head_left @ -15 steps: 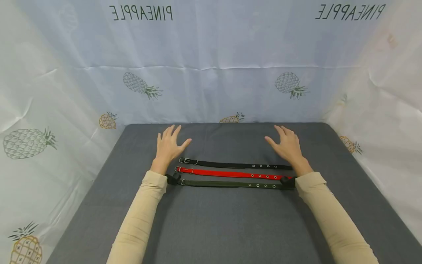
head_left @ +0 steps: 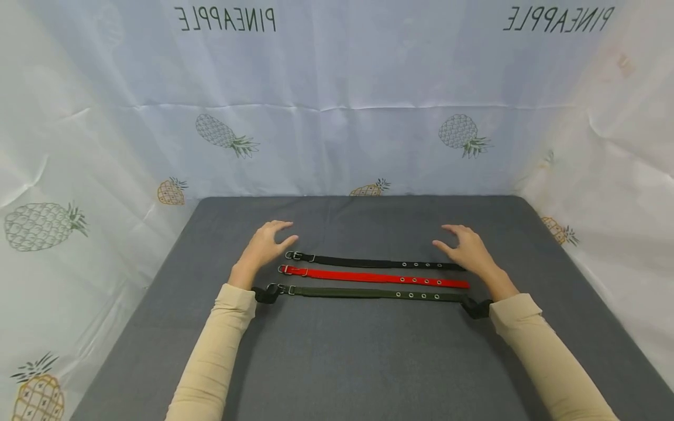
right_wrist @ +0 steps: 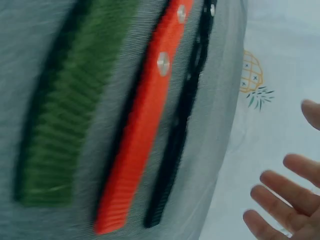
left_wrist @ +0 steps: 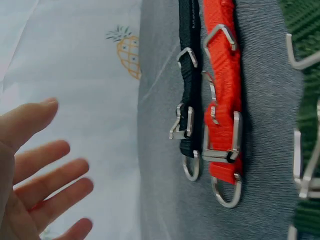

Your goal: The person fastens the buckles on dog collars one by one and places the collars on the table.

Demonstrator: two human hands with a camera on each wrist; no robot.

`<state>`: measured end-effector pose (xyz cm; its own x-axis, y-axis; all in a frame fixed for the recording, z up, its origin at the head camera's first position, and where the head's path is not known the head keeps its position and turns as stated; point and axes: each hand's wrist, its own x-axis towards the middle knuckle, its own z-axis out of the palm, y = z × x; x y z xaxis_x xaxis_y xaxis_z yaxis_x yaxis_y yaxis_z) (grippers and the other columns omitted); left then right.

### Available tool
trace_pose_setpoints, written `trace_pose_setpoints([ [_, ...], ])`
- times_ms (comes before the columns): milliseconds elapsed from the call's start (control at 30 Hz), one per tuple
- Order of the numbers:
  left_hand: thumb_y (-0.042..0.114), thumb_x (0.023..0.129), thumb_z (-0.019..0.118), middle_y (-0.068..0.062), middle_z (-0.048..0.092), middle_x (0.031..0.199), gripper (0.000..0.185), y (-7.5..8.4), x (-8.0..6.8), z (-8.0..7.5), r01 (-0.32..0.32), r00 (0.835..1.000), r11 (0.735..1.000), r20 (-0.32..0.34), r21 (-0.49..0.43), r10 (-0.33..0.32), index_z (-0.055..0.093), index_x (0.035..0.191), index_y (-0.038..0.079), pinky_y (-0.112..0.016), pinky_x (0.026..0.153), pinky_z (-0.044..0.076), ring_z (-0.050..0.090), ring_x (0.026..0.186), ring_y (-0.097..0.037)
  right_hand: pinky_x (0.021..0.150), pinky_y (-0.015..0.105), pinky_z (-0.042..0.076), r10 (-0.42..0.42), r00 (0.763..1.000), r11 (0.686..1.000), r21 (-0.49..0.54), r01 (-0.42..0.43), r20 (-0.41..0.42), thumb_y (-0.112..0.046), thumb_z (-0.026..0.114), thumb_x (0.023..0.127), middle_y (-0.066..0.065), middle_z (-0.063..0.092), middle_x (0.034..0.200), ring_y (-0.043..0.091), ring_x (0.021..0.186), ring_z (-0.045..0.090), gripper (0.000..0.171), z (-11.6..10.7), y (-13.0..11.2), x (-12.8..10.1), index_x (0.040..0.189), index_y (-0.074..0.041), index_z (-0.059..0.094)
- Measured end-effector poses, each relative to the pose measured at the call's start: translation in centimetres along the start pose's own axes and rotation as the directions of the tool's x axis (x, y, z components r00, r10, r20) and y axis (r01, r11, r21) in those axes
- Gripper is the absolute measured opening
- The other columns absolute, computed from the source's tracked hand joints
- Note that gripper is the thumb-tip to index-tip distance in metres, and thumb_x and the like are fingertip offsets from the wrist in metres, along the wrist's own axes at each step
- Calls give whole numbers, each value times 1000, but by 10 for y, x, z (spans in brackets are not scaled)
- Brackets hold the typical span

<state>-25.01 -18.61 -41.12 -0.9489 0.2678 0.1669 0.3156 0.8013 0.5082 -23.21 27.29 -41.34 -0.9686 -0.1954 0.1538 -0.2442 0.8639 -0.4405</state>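
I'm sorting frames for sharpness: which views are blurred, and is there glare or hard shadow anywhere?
Head view: sharp, evenly lit, soft shadows only, no glare. Left wrist view: the red webbing collar and its metal buckle are crisp; the left hand is soft. Right wrist view: motion-smeared, the green webbing collar worst.

surface: grey mat (head_left: 347, 351), flat, filling the foreground | backdrop: white cloth (head_left: 342, 117), creased, standing behind and at both sides | print: pineapples (head_left: 226, 135), mirrored lettering "PINEAPPLE" (head_left: 225, 20) along top
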Motion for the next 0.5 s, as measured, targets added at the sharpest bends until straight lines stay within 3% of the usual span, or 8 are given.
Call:
trace_pose_setpoints([
  [233,17,91,66,-23,60,129,45,-15,-5,11,-67,994,990,78,-125,77,56,131,-3,-55,103,45,56,119,-39,89,56,50,-12,999,998,59,9,45,-21,68,90,31,60,123,45,105,59,46,7,17,-16,126,7,58],
  [500,14,91,67,-25,61,128,43,-25,-9,15,-14,987,969,153,-248,54,58,128,-4,-52,102,47,56,119,-40,86,53,53,21,994,986,162,-37,104,-19,70,89,32,62,121,46,106,63,44,15,34,-22,123,8,60],
])
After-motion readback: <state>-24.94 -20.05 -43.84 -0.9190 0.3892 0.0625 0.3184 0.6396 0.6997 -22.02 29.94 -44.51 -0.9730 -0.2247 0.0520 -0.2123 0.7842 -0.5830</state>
